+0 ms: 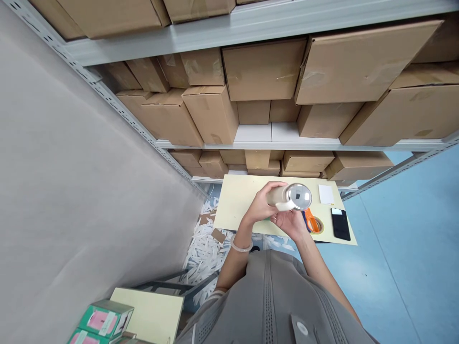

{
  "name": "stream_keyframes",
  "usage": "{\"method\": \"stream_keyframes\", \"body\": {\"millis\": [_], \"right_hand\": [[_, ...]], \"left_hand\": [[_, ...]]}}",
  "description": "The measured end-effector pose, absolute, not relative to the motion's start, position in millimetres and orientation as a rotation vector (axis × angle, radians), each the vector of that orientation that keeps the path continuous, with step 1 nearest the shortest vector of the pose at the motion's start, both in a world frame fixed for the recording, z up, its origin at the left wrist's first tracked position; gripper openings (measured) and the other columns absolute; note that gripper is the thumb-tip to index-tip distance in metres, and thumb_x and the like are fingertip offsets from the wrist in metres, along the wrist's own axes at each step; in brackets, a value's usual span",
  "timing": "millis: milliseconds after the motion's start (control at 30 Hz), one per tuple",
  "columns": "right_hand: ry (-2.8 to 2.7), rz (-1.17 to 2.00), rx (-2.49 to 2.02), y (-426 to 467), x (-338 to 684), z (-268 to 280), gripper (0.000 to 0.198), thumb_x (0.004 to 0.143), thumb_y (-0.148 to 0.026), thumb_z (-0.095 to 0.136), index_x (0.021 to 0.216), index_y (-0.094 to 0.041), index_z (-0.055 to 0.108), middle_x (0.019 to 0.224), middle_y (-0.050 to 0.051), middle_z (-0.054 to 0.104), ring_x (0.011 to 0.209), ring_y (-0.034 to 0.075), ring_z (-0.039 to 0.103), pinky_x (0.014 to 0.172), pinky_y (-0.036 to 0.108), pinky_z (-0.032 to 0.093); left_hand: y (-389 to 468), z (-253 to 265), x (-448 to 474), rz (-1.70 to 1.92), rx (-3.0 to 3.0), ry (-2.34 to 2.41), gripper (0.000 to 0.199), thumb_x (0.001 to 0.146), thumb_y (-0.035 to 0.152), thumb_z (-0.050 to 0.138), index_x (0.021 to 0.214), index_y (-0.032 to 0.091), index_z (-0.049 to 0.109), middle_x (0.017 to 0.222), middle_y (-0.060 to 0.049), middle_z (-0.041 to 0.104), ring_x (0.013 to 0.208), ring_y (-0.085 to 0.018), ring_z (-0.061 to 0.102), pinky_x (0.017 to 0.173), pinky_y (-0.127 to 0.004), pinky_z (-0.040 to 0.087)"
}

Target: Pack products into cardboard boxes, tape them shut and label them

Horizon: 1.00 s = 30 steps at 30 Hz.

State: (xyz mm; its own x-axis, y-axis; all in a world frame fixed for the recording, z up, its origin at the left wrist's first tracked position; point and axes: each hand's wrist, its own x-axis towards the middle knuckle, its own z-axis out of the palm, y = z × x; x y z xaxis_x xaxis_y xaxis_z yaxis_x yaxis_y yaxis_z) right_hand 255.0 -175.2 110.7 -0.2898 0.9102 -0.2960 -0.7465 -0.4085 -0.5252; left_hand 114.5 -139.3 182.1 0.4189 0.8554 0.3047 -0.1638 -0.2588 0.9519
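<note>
My left hand (263, 203) is wrapped around the body of a cream mug (278, 196) with a side handle, held tilted above the pale yellow table (236, 191). Its shiny silver round end (300, 196) faces up toward me. Just below the mug is my right hand (289, 222), palm turned up and fingers loosely apart; part of it is hidden by the mug, and I cannot tell whether it touches. Beside the right wrist lies an orange tape dispenser (310, 220) with a roll of tape (319, 225).
A black phone (340, 224) and a white card (326, 195) lie at the table's right. Shelves of cardboard boxes (265, 69) rise behind it. Paper strips (204, 248) litter the floor at left. Green boxes (105, 319) sit by a second pale board (150, 310), lower left.
</note>
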Motion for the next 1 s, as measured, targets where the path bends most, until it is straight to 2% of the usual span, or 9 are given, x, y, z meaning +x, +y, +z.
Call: {"method": "stream_keyframes", "body": {"millis": [100, 233, 300, 367, 467, 567, 667, 833, 1000], "right_hand": [[-0.413, 1.769, -0.752, -174, 262, 115, 0.028, 0.086, -0.051, 0.057, 0.097, -0.027, 0.067, 0.099, 0.005, 0.072, 0.092, 0.027, 0.066, 0.069, 0.041, 0.056], [-0.623, 1.576, -0.892, -175, 271, 116, 0.036, 0.085, -0.055, 0.058, 0.107, -0.028, 0.069, 0.111, 0.005, 0.071, 0.109, 0.030, 0.063, 0.083, 0.045, 0.056], [-0.784, 1.407, -0.990, -178, 275, 117, 0.043, 0.085, -0.050, 0.062, 0.123, -0.031, 0.064, 0.124, 0.004, 0.066, 0.120, 0.028, 0.058, 0.095, 0.045, 0.051], [-0.994, 1.183, -1.086, -182, 282, 123, 0.058, 0.083, -0.045, 0.067, 0.139, -0.034, 0.052, 0.139, 0.003, 0.056, 0.132, 0.027, 0.049, 0.107, 0.045, 0.043], [-1.347, 0.826, -1.167, -189, 291, 141, 0.074, 0.081, -0.039, 0.070, 0.149, -0.036, 0.040, 0.151, 0.005, 0.042, 0.140, 0.029, 0.038, 0.114, 0.050, 0.035], [-1.615, 0.603, -1.179, -195, 293, 160, 0.074, 0.082, -0.036, 0.070, 0.149, -0.037, 0.041, 0.153, 0.006, 0.039, 0.143, 0.032, 0.034, 0.116, 0.055, 0.030], [-1.737, 0.523, -1.146, -199, 288, 167, 0.072, 0.082, -0.034, 0.070, 0.148, -0.038, 0.042, 0.151, 0.006, 0.043, 0.141, 0.033, 0.037, 0.116, 0.056, 0.031], [-1.663, 0.466, -1.121, -199, 279, 164, 0.067, 0.081, -0.032, 0.072, 0.143, -0.035, 0.049, 0.140, 0.008, 0.055, 0.130, 0.034, 0.049, 0.110, 0.055, 0.039], [-1.507, 0.496, -1.174, -195, 277, 161, 0.056, 0.078, -0.034, 0.074, 0.131, -0.030, 0.058, 0.132, 0.009, 0.060, 0.125, 0.033, 0.053, 0.109, 0.053, 0.039]], "left_hand": [[-141, 186, 115, 1.114, 1.562, 0.612, 0.050, 0.066, 0.038, 0.087, 0.111, 0.025, 0.068, 0.122, -0.008, 0.065, 0.128, -0.031, 0.054, 0.118, -0.051, 0.027], [-140, 184, 115, 1.139, 1.535, 0.588, 0.046, 0.068, 0.044, 0.086, 0.106, 0.026, 0.068, 0.120, -0.009, 0.066, 0.132, -0.031, 0.051, 0.119, -0.054, 0.023], [-140, 182, 114, 1.166, 1.524, 0.563, 0.047, 0.069, 0.047, 0.084, 0.107, 0.026, 0.066, 0.120, -0.009, 0.066, 0.134, -0.030, 0.050, 0.120, -0.053, 0.020], [-141, 180, 113, 1.184, 1.516, 0.564, 0.052, 0.066, 0.051, 0.085, 0.107, 0.026, 0.065, 0.119, -0.009, 0.067, 0.134, -0.030, 0.050, 0.122, -0.052, 0.017], [-141, 178, 113, 1.179, 1.473, 0.616, 0.060, 0.062, 0.059, 0.084, 0.107, 0.024, 0.065, 0.122, -0.012, 0.066, 0.134, -0.032, 0.050, 0.120, -0.051, 0.023], [-140, 172, 115, 1.158, 1.420, 0.652, 0.061, 0.062, 0.060, 0.084, 0.107, 0.023, 0.064, 0.126, -0.014, 0.063, 0.135, -0.033, 0.048, 0.115, -0.048, 0.034], [-139, 162, 119, 1.153, 1.406, 0.651, 0.057, 0.065, 0.053, 0.085, 0.109, 0.024, 0.063, 0.129, -0.013, 0.061, 0.135, -0.032, 0.048, 0.112, -0.047, 0.038], [-139, 148, 126, 1.152, 1.501, 0.620, 0.053, 0.072, 0.046, 0.081, 0.116, 0.025, 0.060, 0.130, -0.011, 0.060, 0.134, -0.030, 0.049, 0.114, -0.047, 0.035], [-134, 144, 127, 1.106, 1.626, 0.641, 0.049, 0.082, 0.039, 0.073, 0.127, 0.028, 0.057, 0.135, -0.011, 0.057, 0.135, -0.027, 0.047, 0.115, -0.048, 0.034]]}}
